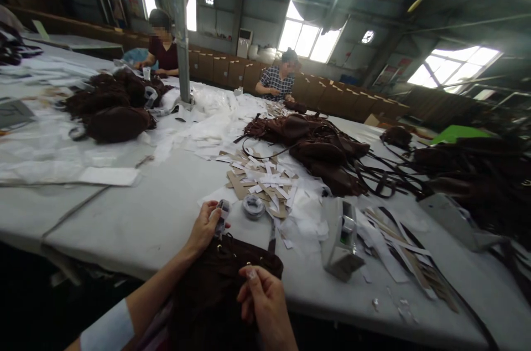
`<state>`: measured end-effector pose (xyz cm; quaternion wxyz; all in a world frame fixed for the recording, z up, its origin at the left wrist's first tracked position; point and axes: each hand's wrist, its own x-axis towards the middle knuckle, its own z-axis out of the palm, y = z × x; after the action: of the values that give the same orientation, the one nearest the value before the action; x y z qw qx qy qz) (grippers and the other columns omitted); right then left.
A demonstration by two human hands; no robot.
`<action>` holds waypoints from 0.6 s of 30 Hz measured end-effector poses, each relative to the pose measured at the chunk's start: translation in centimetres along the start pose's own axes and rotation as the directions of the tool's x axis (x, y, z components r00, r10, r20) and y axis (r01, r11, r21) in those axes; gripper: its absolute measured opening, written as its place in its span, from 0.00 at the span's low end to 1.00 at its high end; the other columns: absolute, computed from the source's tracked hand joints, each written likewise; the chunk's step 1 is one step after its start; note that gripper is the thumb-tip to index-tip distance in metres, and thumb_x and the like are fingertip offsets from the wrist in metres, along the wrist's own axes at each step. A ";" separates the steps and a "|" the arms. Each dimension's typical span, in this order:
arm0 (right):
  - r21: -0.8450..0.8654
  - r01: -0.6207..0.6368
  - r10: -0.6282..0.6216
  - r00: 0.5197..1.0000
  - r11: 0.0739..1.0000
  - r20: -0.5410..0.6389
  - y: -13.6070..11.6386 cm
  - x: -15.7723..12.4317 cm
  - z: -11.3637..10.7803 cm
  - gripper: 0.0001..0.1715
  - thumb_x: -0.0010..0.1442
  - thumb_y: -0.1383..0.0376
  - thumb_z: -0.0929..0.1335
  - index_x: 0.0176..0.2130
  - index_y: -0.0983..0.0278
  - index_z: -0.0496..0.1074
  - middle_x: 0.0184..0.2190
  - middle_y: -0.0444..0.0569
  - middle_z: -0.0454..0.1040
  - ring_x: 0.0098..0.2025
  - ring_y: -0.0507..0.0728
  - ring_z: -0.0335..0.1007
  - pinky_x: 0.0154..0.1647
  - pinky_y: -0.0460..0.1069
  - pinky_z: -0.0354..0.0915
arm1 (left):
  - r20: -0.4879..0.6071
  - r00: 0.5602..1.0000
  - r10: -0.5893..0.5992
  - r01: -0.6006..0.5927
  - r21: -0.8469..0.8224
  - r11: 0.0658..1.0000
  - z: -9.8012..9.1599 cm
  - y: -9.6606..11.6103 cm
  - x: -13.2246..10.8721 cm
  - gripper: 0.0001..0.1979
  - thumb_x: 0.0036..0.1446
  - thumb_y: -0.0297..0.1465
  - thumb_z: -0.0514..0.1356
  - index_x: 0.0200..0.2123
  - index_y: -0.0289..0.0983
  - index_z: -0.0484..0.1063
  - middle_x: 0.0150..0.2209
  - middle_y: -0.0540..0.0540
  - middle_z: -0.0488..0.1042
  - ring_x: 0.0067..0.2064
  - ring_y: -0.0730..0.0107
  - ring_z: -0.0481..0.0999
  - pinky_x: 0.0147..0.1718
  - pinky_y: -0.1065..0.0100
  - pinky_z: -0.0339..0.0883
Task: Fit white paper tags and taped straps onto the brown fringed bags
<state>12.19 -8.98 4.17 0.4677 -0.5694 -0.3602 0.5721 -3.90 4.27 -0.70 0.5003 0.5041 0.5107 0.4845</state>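
My left hand is closed around a dark strap bundle with pale, shiny wrapping on it. Below it hangs a dark brown bag with small metal eyelets along its top, at the table's near edge. In front of the bag, my right hand pinches a small clear piece that looks like tape, between thumb and forefinger. A wrapped coil lies on the table just beyond the bag. To the right stands a grey tape dispenser.
Paper and card strips lie heaped beyond the coil. Brown bags with loose straps are piled behind them, and more bags at left. A metal post rises from the table. Two people work across it, before cardboard boxes.
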 end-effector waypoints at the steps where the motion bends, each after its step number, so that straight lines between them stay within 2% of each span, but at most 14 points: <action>1: -0.088 0.013 -0.016 0.999 0.996 -0.036 0.9 -0.5 -0.2 0.30 0.53 0.43 0.66 0.37 0.67 0.72 0.16 0.43 0.69 0.12 0.47 0.59 0.11 0.41 0.50 | -0.002 0.999 0.048 -0.047 0.097 0.994 -0.3 0.6 0.2 0.23 0.59 0.46 0.51 0.51 0.38 0.59 0.49 0.38 0.70 0.33 0.64 0.78 0.26 0.66 0.70; 4: -0.233 0.058 -0.100 0.980 0.971 -0.171 3.1 -1.2 -0.9 0.32 0.54 0.43 0.65 0.44 0.67 0.71 0.15 0.41 0.66 0.13 0.48 0.59 0.13 0.42 0.55 | -0.020 0.974 0.226 -0.204 0.361 0.910 -2.1 3.5 0.2 0.20 0.55 0.43 0.56 0.48 0.38 0.65 0.52 0.38 0.69 0.40 0.62 0.76 0.36 0.63 0.69; 6: -0.228 0.064 -0.120 0.963 0.972 -0.240 3.9 -1.6 -1.7 0.33 0.54 0.43 0.65 0.45 0.67 0.70 0.14 0.39 0.64 0.13 0.48 0.57 0.12 0.42 0.54 | -0.042 0.954 0.295 -0.242 0.469 0.849 -3.3 5.7 -0.4 0.19 0.55 0.42 0.57 0.47 0.39 0.68 0.47 0.41 0.72 0.37 0.64 0.74 0.35 0.64 0.67; 7: -0.213 0.063 -0.121 0.955 0.975 -0.270 4.3 -1.8 -2.0 0.33 0.54 0.43 0.65 0.44 0.67 0.70 0.14 0.39 0.64 0.12 0.48 0.55 0.12 0.42 0.53 | -0.031 0.957 0.287 -0.234 0.495 0.837 -3.7 6.7 -1.1 0.17 0.56 0.42 0.55 0.45 0.38 0.69 0.42 0.43 0.74 0.33 0.66 0.74 0.33 0.66 0.66; 9: -0.192 0.058 -0.117 0.943 0.980 -0.311 5.0 -2.1 -2.6 0.33 0.53 0.42 0.65 0.42 0.67 0.71 0.13 0.40 0.64 0.12 0.48 0.55 0.11 0.43 0.52 | 0.065 0.984 0.164 -0.175 0.450 0.876 -3.6 8.0 -3.0 0.17 0.59 0.44 0.51 0.39 0.37 0.71 0.30 0.47 0.74 0.27 0.69 0.71 0.27 0.69 0.63; 10: -0.200 0.060 -0.123 0.939 0.978 -0.322 5.4 -2.3 -2.8 0.33 0.54 0.43 0.65 0.42 0.67 0.71 0.13 0.40 0.64 0.11 0.49 0.55 0.11 0.43 0.53 | 0.155 0.985 0.081 -0.138 0.404 0.904 -3.1 8.2 -4.2 0.19 0.60 0.45 0.50 0.36 0.36 0.72 0.26 0.48 0.73 0.25 0.69 0.70 0.26 0.70 0.61; 11: -0.225 0.069 -0.141 0.935 0.972 -0.326 5.8 -2.5 -2.9 0.32 0.55 0.43 0.64 0.43 0.67 0.71 0.13 0.40 0.65 0.11 0.49 0.56 0.11 0.44 0.54 | 0.256 0.967 0.013 -0.111 0.371 0.922 -2.3 8.1 -5.4 0.21 0.61 0.45 0.49 0.33 0.36 0.73 0.25 0.48 0.73 0.25 0.69 0.69 0.25 0.70 0.60; 14: -0.404 0.150 -0.291 0.903 0.902 -0.314 6.9 -2.7 -2.9 0.29 0.58 0.47 0.63 0.46 0.66 0.73 0.15 0.44 0.69 0.14 0.53 0.63 0.14 0.45 0.60 | 0.497 0.864 -0.081 -0.138 0.388 0.911 0.9 6.5 -8.4 0.18 0.57 0.45 0.54 0.30 0.37 0.74 0.25 0.47 0.74 0.26 0.67 0.70 0.25 0.70 0.57; 16: -0.566 0.209 -0.420 0.866 0.798 -0.271 7.4 -2.7 -3.1 0.25 0.59 0.50 0.63 0.47 0.63 0.74 0.18 0.46 0.73 0.17 0.55 0.68 0.18 0.46 0.64 | 0.554 0.827 -0.093 -0.189 0.431 0.882 2.7 5.2 -9.4 0.13 0.54 0.41 0.59 0.26 0.38 0.73 0.25 0.48 0.74 0.26 0.67 0.70 0.25 0.69 0.55; 18: -0.711 0.239 -0.528 0.821 0.661 -0.215 7.6 -2.6 -3.5 0.22 0.60 0.54 0.62 0.47 0.61 0.74 0.22 0.47 0.76 0.21 0.56 0.72 0.23 0.46 0.67 | 0.569 0.818 -0.085 -0.187 0.403 0.896 3.6 4.2 -9.4 0.12 0.53 0.38 0.59 0.22 0.37 0.69 0.24 0.48 0.72 0.27 0.68 0.68 0.26 0.69 0.54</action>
<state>14.44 -14.19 -2.50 0.4139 -0.7095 -0.5466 0.1630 -0.22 -5.10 3.59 0.4893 0.7397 0.4187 0.1954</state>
